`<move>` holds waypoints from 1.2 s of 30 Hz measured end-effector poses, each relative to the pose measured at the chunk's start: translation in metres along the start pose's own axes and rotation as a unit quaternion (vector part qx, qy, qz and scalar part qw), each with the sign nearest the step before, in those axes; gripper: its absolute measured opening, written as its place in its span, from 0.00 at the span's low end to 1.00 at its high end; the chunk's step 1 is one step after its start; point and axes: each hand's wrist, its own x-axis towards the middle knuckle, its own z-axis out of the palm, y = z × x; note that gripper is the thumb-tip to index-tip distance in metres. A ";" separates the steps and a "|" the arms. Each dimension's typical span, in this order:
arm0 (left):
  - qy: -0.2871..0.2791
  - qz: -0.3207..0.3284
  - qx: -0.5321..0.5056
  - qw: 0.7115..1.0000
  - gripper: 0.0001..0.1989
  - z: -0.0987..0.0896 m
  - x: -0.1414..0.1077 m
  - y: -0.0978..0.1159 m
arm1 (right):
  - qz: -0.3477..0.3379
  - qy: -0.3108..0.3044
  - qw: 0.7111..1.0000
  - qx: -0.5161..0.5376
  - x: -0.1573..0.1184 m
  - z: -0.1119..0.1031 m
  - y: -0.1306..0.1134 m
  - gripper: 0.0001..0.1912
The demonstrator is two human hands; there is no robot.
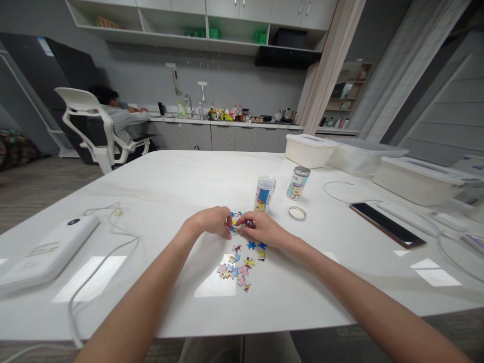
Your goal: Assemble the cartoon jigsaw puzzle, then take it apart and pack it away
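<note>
I've got a cluster of jigsaw pieces [237, 222] pinched between my left hand [212, 223] and right hand [262, 229], both curled around it over the white table [159, 176]. Loose jigsaw pieces [237, 264] lie just nearer me, with a clear plastic canister [264, 194] and a round lid [297, 213] just beyond my hands

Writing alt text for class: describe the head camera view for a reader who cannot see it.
A person's left hand and right hand hold a few jigsaw puzzle pieces together on a white table, with loose pieces scattered just below. Two cartoon-printed canisters stand beyond the hands, and a seated person is in the background near a kitchen counter.
</note>
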 end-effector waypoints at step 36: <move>0.047 -0.002 -0.049 0.998 0.06 -0.008 0.001 -0.011 | -0.042 -0.086 0.974 -0.205 -0.011 -0.056 -0.020 0.10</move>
